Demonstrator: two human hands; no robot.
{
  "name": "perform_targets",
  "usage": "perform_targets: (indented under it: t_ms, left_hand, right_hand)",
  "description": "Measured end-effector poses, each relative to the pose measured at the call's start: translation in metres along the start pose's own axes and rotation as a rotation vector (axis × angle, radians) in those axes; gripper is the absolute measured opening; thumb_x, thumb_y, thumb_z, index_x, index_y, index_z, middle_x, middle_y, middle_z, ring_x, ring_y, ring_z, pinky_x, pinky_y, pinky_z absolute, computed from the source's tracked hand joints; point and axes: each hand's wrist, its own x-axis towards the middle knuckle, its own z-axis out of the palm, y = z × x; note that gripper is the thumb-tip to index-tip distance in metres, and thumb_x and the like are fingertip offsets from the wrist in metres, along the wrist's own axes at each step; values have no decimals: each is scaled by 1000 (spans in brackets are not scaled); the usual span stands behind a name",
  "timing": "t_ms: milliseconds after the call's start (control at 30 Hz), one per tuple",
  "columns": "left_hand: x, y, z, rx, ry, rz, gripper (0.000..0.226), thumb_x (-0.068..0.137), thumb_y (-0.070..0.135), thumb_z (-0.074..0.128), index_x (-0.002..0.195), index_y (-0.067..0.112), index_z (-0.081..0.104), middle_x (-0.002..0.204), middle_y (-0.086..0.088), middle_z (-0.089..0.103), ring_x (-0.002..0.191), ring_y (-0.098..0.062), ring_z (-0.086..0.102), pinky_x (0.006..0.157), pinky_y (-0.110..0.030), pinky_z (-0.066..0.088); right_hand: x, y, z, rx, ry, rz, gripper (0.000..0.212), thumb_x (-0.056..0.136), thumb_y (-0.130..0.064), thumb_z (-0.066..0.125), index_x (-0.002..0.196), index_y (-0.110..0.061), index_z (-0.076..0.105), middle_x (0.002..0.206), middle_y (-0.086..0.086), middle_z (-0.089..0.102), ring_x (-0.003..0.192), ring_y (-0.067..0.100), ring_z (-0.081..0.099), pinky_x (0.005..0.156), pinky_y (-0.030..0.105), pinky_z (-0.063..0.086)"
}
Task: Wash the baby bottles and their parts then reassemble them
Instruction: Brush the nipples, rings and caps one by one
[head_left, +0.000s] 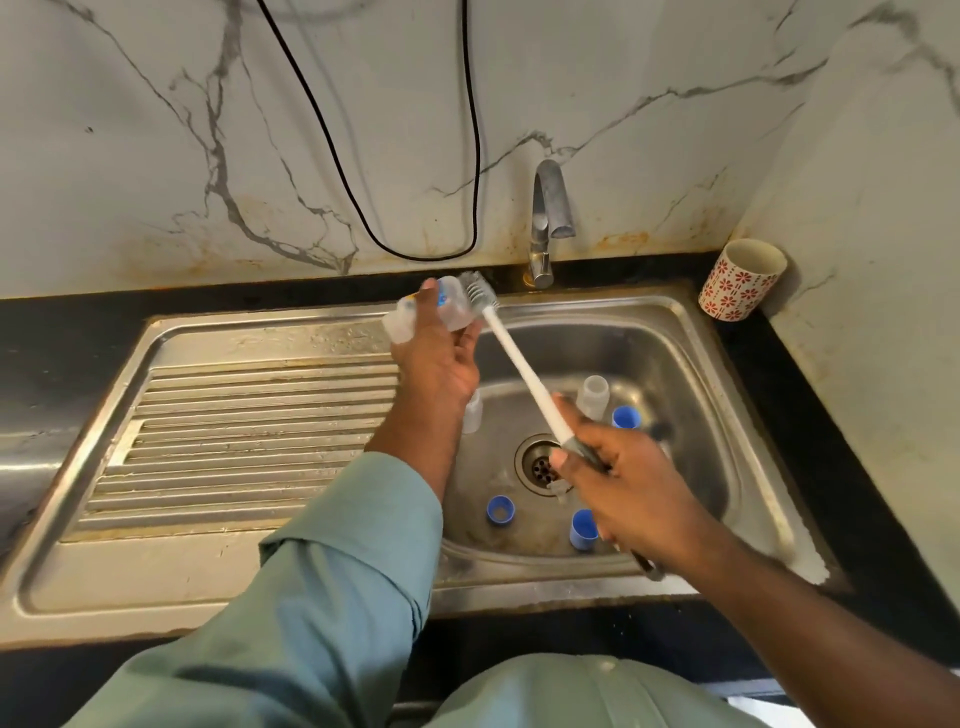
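Left hand (434, 358): grips clear baby bottle (434, 310) above sink (691, 364). Right hand (623, 483): holds bottle brush (511, 358), bristles at bottle's end.

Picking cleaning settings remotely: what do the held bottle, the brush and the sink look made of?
Bottle: likely translucent plastic; cloudy, see-through wall.
Brush: matte white shaft, probably plastic; dark handle, grey bristles.
Sink: brushed stainless steel, by its grey reflective sheen.

Blue caps (500, 510) and a clear bottle (594, 396) stand scattered round the drain (540, 464), crowding the basin floor. The ribbed drainboard (249, 441) lies open to the left.
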Motion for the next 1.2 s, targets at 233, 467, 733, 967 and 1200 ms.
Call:
perform_targets:
  t_ms: [233,467,733,967,1200]
  left_hand:
    - [1,5,-1,-26,59,17,66,76,18,85,128,12,44,121,-19,62,100,-34,67,73,-49,61]
    - [-12,2,7,4,65,10,66,78,17,83,128,17,41,110,-17,54,88,-34,64,60,-43,62]
    - [-7,-6,1,37,59,-89,66,78,28,83,131,10,47,111,-17,63,97,-33,67,61,-42,62]
    - [-6,-13,-1,-22,-10,-110,63,80,27,80,130,8,46,114,-22,63,94,-34,67,69,-45,62]
    - [2,-3,2,-44,-26,-114,59,84,31,78,129,7,47,115,-23,64,95,-33,69,74,-45,62]
  right_hand:
    - [-2,-1,-6,-56,-55,20,50,97,-27,57,137,-50,41,70,7,55,48,12,43,45,25,44]
    - [5,-6,-15,-33,2,58,49,97,-27,57,137,-51,42,55,-6,50,46,15,45,44,27,45]
    - [1,-14,-3,-50,32,-47,47,97,-28,57,120,-65,40,67,4,51,44,4,41,44,22,44]
    - [4,-7,-5,24,46,34,47,98,-25,56,134,-51,44,76,14,63,48,17,43,48,32,44]
    - [-2,-4,-12,-11,-11,79,50,97,-27,57,140,-48,42,73,5,63,48,15,46,45,30,47]
